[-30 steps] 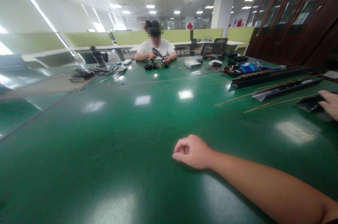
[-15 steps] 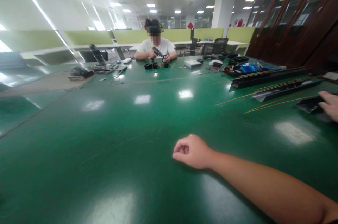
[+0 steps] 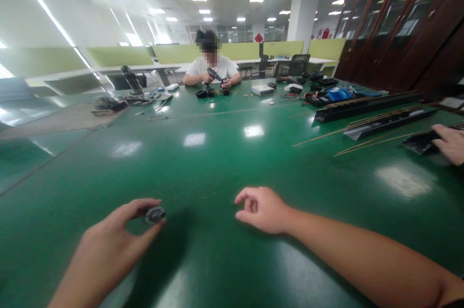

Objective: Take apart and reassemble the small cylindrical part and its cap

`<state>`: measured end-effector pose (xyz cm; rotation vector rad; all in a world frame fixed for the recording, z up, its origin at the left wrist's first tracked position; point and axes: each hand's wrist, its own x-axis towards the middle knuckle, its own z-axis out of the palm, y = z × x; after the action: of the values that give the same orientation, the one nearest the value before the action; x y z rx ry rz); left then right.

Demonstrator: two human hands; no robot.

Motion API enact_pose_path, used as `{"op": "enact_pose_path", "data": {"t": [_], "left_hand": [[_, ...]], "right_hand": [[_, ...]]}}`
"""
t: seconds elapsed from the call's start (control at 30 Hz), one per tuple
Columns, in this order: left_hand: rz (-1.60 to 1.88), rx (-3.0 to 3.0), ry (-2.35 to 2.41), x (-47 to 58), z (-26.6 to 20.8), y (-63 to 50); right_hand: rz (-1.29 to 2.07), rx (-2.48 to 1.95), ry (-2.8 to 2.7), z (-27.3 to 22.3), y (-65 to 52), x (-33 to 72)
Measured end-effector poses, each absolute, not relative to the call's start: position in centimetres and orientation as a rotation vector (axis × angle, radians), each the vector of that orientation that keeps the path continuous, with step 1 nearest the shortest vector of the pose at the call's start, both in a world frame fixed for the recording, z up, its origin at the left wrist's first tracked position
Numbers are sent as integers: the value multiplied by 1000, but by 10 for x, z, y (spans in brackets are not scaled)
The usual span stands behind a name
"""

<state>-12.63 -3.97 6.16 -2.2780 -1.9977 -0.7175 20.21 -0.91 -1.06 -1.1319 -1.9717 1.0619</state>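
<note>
Between the thumb and fingers of my left hand [image 3: 116, 235] is a small round grey metal part [image 3: 155, 215] with a ringed face. It is held just above the green tabletop [image 3: 203, 168], and a shadow falls to its right. My right hand [image 3: 264, 209] rests on the table to the right of it, the forearm lying toward the lower right corner. Its fingers are curled with a gap between thumb and forefinger, and I see nothing in it.
Across the table a person [image 3: 212, 70] holds a power drill [image 3: 214, 74] over small black parts. At the right, another person's hand [image 3: 449, 143] touches a black channel piece. Black metal channels [image 3: 389, 124], thin rods [image 3: 319, 138] and a white box [image 3: 262, 90] lie around.
My left hand has come into view from the lower left, carrying the round grey part. My right hand's thumb and forefinger have parted slightly.
</note>
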Motion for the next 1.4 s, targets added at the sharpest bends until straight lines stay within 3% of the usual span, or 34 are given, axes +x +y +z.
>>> {"op": "enact_pose_path", "data": {"t": [0.3,0.67,1.4], "left_hand": [[-781,-2817,-1580,-23,50,-8],[-1011,-3007,-1514,-19,11,-24],[-953,-3003,-1520,-13,15,-26]], "right_hand": [[1037,-1126,-1858,-11,-9,203],[1043,-1138,-1887,-10,-12,204],[947,-1161,-1961,-6,-14,204]]}}
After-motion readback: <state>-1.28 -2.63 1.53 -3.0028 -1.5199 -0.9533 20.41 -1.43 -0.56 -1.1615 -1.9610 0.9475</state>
